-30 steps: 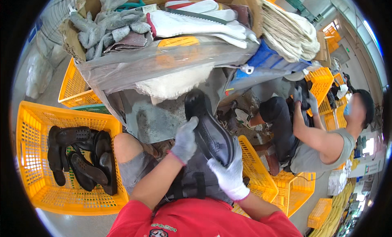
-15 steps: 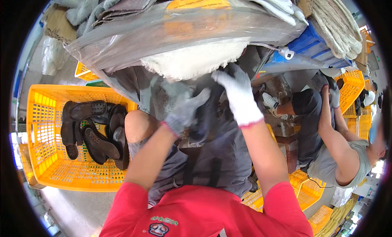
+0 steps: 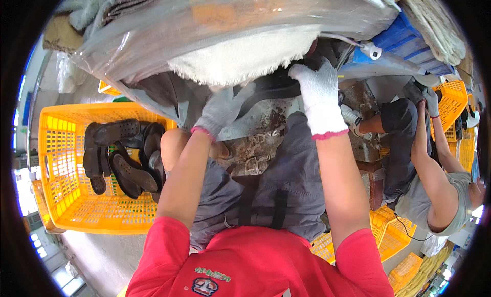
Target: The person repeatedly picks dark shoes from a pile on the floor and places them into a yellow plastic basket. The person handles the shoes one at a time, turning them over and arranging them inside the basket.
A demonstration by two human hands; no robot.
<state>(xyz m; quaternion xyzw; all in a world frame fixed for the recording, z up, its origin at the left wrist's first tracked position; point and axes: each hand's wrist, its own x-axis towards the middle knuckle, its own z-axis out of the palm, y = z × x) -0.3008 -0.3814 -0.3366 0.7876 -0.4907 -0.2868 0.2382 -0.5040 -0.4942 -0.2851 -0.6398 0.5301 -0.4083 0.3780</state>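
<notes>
In front of me a black shoe sole [image 3: 273,88] is stretched sideways between my hands, just under the white frayed edge of a rounded cloth pad [image 3: 245,56]. My left hand [image 3: 221,108], in a grey-white glove, closes on the sole's left end. At its other end grips my right hand [image 3: 318,95], in a whiter glove with a pink cuff. The sole's upper side is partly hidden by the frayed cloth; whether they touch I cannot tell. Clear plastic sheeting [image 3: 153,51] surrounds the cloth.
At my left a yellow basket [image 3: 66,215] holds several dark soles with holes [image 3: 130,171]. A blue crate [image 3: 409,38] stands at the far right. To my right sits a co-worker [image 3: 434,194] in a grey shirt, with yellow baskets [image 3: 452,105] beyond.
My hands have moved apart and up to the cloth's lower edge. The sole, blurred and hanging lower between them before, now lies sideways under the cloth.
</notes>
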